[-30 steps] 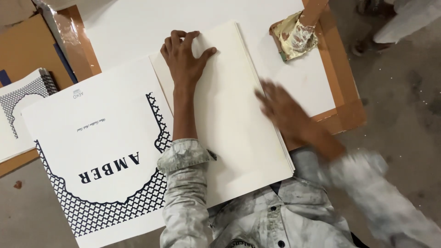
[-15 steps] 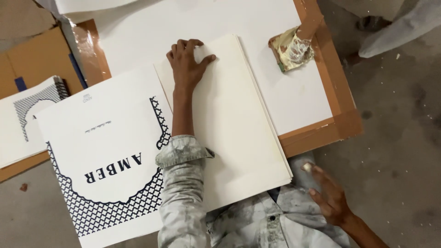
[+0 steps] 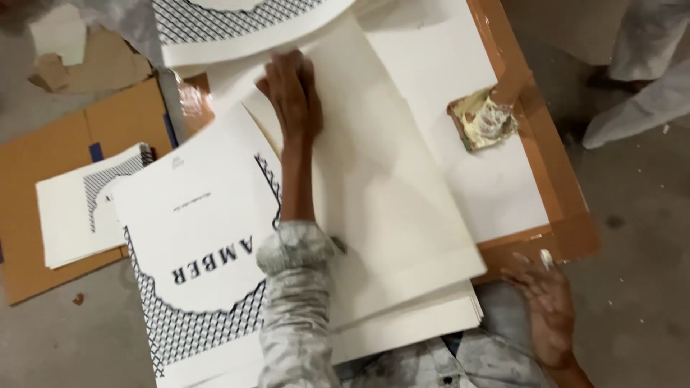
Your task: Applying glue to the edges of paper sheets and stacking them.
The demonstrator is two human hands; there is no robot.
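Under the left hand (image 3: 293,90), which lies flat with its fingers pressed down rather than closed around anything, sits a stack of large blank cream paper sheets (image 3: 388,215), tilted across a brown cardboard work board (image 3: 557,208). Off the stack's near corner, well apart from that pressing palm, the right hand (image 3: 546,305) hangs loosely spread and grasps nothing; its fingers look smeared with pale paste. Just beside the left forearm lies a white printed sheet with a black lattice border and dark lettering (image 3: 198,230); another sheet with the same lattice print (image 3: 244,25) lies just beyond the left fingertips, and a smaller pile of similar printed sheets (image 3: 83,205) rests on a flat brown cardboard piece (image 3: 43,165), well off on the far side of that printed sheet. Away from the left hand, across the blank stack, a paste-caked brush or pad (image 3: 483,121) rests on white paper at the board's edge; I cannot tell whether it holds wet glue, and no true container shows. As a judgement, the stack's lower sheets already fan out at the near edge, so pressure from one hand alone could skew them further, and the smeared right fingers could mark clean paper.
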